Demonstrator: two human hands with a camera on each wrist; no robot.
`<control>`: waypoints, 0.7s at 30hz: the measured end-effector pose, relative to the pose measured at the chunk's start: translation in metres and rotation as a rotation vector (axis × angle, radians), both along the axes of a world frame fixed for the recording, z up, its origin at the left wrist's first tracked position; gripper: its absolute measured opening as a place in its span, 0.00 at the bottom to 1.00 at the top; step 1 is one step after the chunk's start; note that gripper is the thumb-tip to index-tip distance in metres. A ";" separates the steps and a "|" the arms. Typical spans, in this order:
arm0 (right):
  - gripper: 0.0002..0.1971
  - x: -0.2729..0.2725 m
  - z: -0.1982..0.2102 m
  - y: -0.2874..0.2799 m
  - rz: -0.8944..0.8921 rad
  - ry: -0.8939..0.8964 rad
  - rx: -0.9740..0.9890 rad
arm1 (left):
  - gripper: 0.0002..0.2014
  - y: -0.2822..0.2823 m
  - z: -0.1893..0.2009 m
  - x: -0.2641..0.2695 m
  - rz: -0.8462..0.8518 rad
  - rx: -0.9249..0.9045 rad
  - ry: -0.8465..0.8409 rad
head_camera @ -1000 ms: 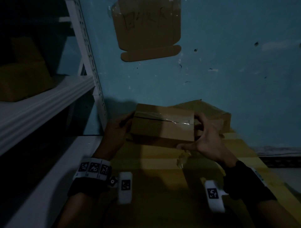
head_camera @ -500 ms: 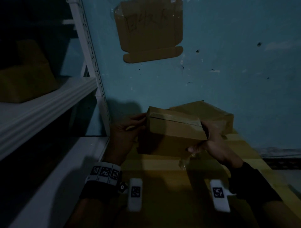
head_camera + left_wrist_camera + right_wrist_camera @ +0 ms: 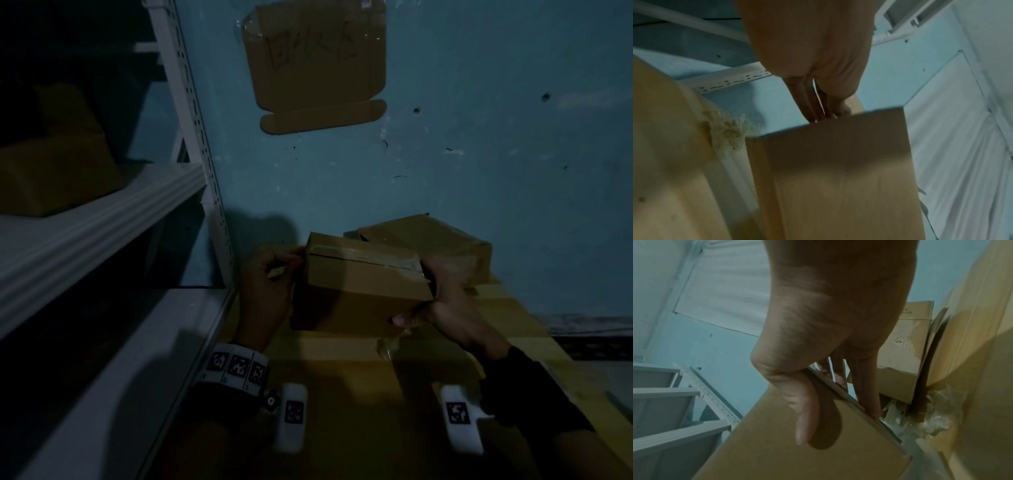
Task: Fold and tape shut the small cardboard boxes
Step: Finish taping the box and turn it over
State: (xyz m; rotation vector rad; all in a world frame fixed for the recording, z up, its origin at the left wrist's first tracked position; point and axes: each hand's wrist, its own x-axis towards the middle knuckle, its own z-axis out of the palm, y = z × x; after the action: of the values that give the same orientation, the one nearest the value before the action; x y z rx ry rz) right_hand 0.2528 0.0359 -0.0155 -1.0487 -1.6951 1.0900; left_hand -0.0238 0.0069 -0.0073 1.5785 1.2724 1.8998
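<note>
A small brown cardboard box point(image 3: 363, 284) is held in the air between both hands, its top seam covered with clear tape. My left hand point(image 3: 270, 274) grips its left end, fingertips point(image 3: 818, 116) on the box point(image 3: 838, 178) edge. At the right end my right hand point(image 3: 442, 301) grips it, thumb lying along the near face of the box point(image 3: 797, 451) and fingers point(image 3: 867, 394) wrapped over the end. A loose scrap of clear tape point(image 3: 390, 346) dangles below the right thumb.
A second closed cardboard box point(image 3: 431, 246) lies behind, against the blue wall. Yellow-brown flat cardboard point(image 3: 359, 394) covers the surface below. White metal shelving point(image 3: 102, 222) with a box point(image 3: 58, 171) on it stands at left. A cardboard sign point(image 3: 315, 65) is taped to the wall.
Both hands have carried the box slightly right and tilted it, so its right end dips and the near face turns toward me. Both hands kept their grip.
</note>
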 end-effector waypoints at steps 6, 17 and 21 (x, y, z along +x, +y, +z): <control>0.45 0.008 0.003 0.001 0.022 0.033 -0.026 | 0.09 -0.005 0.004 -0.004 -0.158 -0.099 -0.020; 0.41 0.012 0.007 -0.002 0.111 0.029 -0.048 | 0.07 -0.027 0.010 0.005 -0.510 -0.548 -0.132; 0.32 0.004 0.001 0.002 0.035 0.047 -0.005 | 0.32 -0.028 0.016 0.009 -0.524 -0.708 -0.378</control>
State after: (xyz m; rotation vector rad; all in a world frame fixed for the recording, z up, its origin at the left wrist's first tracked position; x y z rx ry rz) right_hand 0.2566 0.0381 -0.0142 -0.9925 -1.6796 1.1334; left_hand -0.0147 -0.0209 0.0090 0.9856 1.0544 1.1572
